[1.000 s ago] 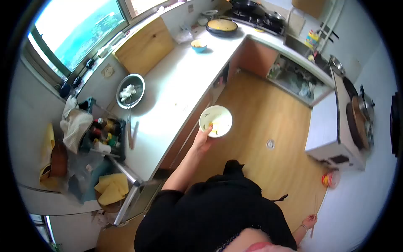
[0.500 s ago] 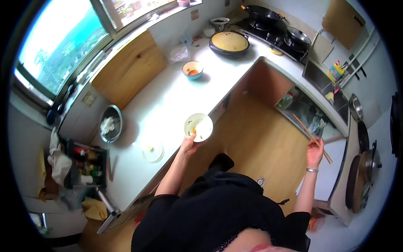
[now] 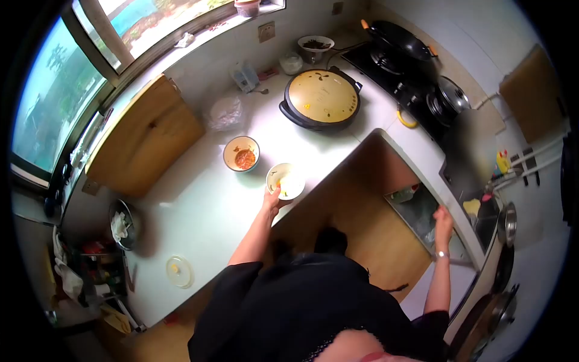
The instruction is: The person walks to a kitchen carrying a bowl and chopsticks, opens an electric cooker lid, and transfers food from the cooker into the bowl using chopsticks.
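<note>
My left hand (image 3: 274, 200) is closed on the rim of a white bowl (image 3: 293, 184), with the thumb inside the edge. The bowl is at the front edge of the counter, and small yellow and dark marks show inside it. Just behind it on the counter stands a light-blue bowl (image 3: 242, 167) with an orange-red mix in it. My right hand (image 3: 443, 222) is out to the right by the edge of the sink counter, fingers curled. The chopsticks that showed in it before are hardly visible now.
A round electric pan (image 3: 322, 99) with a yellow top stands farther back, beside the stove with a wok (image 3: 401, 42) and a lidded pot (image 3: 449, 96). A wooden board (image 3: 145, 136) leans by the window. A clear lid (image 3: 179, 271) lies at the left.
My view has moved forward along the counter. The white bowl is now close to the light-blue bowl. My right hand has come nearer the sink counter, and its fingers are more curled.
</note>
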`<action>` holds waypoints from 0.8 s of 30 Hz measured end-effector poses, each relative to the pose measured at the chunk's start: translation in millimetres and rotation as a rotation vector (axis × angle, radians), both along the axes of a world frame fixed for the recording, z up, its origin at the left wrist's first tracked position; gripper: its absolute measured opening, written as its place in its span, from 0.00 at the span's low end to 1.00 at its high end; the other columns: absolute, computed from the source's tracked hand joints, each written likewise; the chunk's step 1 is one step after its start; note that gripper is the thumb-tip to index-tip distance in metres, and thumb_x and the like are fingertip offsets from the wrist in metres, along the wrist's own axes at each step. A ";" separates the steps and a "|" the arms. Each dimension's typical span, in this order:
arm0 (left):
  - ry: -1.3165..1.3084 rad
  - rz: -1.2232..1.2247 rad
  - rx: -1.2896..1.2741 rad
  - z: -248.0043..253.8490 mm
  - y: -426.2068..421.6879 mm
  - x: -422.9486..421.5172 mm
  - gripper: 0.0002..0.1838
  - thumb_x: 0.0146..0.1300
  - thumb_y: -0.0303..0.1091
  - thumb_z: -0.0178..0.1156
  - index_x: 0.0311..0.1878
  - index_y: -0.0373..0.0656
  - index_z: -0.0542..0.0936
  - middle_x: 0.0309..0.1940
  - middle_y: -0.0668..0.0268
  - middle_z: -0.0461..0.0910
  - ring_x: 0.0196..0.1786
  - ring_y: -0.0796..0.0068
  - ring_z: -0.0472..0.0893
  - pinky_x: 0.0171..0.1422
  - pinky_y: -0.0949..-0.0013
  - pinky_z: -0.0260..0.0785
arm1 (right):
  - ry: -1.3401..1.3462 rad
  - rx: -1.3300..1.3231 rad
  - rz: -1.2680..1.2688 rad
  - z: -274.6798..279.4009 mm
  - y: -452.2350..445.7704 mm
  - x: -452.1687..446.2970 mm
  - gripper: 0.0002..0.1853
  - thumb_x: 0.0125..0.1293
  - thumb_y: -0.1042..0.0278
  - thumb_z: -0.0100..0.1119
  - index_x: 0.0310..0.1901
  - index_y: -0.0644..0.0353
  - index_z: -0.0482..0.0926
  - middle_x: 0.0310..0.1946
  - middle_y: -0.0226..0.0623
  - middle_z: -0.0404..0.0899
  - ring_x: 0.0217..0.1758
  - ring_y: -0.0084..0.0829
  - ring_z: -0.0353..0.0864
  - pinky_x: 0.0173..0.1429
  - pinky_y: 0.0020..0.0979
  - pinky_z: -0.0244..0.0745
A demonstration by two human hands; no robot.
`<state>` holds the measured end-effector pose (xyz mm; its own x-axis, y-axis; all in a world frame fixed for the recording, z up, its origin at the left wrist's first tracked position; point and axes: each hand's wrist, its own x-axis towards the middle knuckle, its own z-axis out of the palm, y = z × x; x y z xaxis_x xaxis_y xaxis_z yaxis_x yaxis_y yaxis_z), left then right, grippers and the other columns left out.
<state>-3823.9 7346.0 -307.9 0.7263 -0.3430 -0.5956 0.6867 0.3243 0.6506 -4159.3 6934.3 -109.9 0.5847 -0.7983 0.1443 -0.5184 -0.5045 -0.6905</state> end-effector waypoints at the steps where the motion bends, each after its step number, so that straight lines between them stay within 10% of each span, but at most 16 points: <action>1: 0.006 0.000 0.052 -3.4 -5.5 4.3 0.21 0.66 0.33 0.49 0.60 0.51 0.56 0.54 0.54 0.67 0.45 0.53 0.78 0.32 0.45 0.79 | 0.050 -0.091 0.093 21.8 15.2 64.2 0.15 0.65 0.60 0.49 0.41 0.64 0.77 0.29 0.44 0.80 0.32 0.36 0.79 0.39 0.36 0.71; 3: -0.024 0.034 0.057 -23.3 -15.2 15.6 0.21 0.66 0.34 0.50 0.60 0.51 0.57 0.53 0.54 0.68 0.44 0.54 0.79 0.31 0.47 0.79 | 0.089 -0.196 0.403 19.1 9.6 153.9 0.10 0.59 0.65 0.55 0.36 0.63 0.76 0.29 0.50 0.77 0.34 0.50 0.76 0.37 0.40 0.70; 9: 0.061 0.267 0.146 1.0 -51.3 8.4 0.23 0.65 0.36 0.52 0.61 0.50 0.59 0.48 0.56 0.73 0.41 0.56 0.80 0.29 0.53 0.80 | 0.149 -0.399 1.177 -40.4 63.3 380.0 0.16 0.52 0.52 0.62 0.32 0.56 0.75 0.30 0.38 0.75 0.35 0.42 0.77 0.35 0.41 0.72; 15: 0.090 0.412 0.241 -7.3 -55.8 15.5 0.22 0.64 0.37 0.55 0.60 0.51 0.62 0.47 0.59 0.74 0.39 0.61 0.81 0.27 0.59 0.79 | 0.492 -0.580 1.275 -75.6 159.1 491.8 0.32 0.38 0.43 0.72 0.38 0.63 0.79 0.35 0.43 0.79 0.36 0.38 0.82 0.39 0.34 0.78; 21: 0.142 0.405 0.308 -13.9 -52.0 28.4 0.20 0.64 0.37 0.55 0.58 0.50 0.64 0.46 0.60 0.76 0.36 0.65 0.81 0.22 0.66 0.75 | 0.547 -0.489 1.234 -99.0 167.9 516.2 0.09 0.47 0.70 0.57 0.31 0.61 0.83 0.34 0.44 0.81 0.40 0.37 0.81 0.42 0.34 0.76; 24: 0.118 0.355 0.290 -6.1 -52.8 31.2 0.20 0.63 0.38 0.56 0.56 0.49 0.65 0.44 0.61 0.76 0.36 0.68 0.81 0.20 0.70 0.72 | 0.598 -0.479 1.295 -75.6 161.8 514.6 0.09 0.47 0.69 0.58 0.31 0.59 0.83 0.34 0.44 0.81 0.40 0.38 0.81 0.43 0.35 0.76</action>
